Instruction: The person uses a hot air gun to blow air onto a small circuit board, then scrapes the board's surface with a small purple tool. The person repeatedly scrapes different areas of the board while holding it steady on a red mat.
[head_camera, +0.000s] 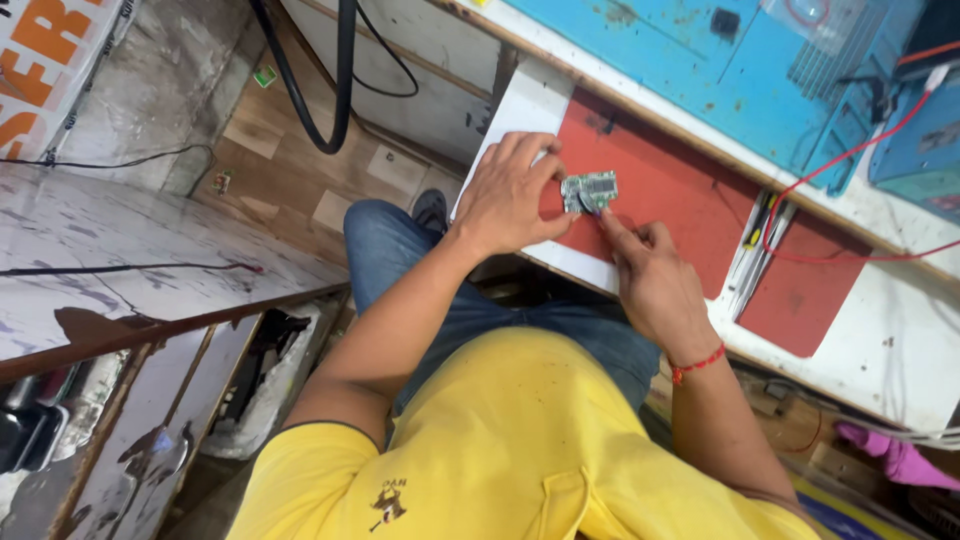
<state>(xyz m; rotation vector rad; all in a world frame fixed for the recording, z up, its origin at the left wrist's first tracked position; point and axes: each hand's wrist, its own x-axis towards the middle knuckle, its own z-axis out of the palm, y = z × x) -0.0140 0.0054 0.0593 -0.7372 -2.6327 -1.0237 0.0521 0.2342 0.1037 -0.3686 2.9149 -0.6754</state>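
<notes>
A small green circuit board (589, 189) is seen just above the centre of the frame, resting on a red mat (680, 190) that covers part of a white workbench (900, 350). The board is steadied at its left edge by the left hand (510, 195), whose fingers are spread flat with the thumb and forefinger pinched on the board. The right hand (655, 280) is placed just below and right of the board, its forefinger stretched out to the board's lower edge. Something thin and dark may be held at that fingertip, but this cannot be told for certain.

The board is judged to be light, thin, stiff and fragile, with small parts on its face. It would best be gripped by its bare edges, not its surface.

Between the two red mat pieces, right of centre, a narrow slot (755, 260) is seen with slim tools lying in it, one yellow-handled. A red wire (850, 160) is draped across the upper right, over a blue surface (700, 50). At the top right a clear plastic tray (830, 40) can be made out; its contents cannot be told.
</notes>
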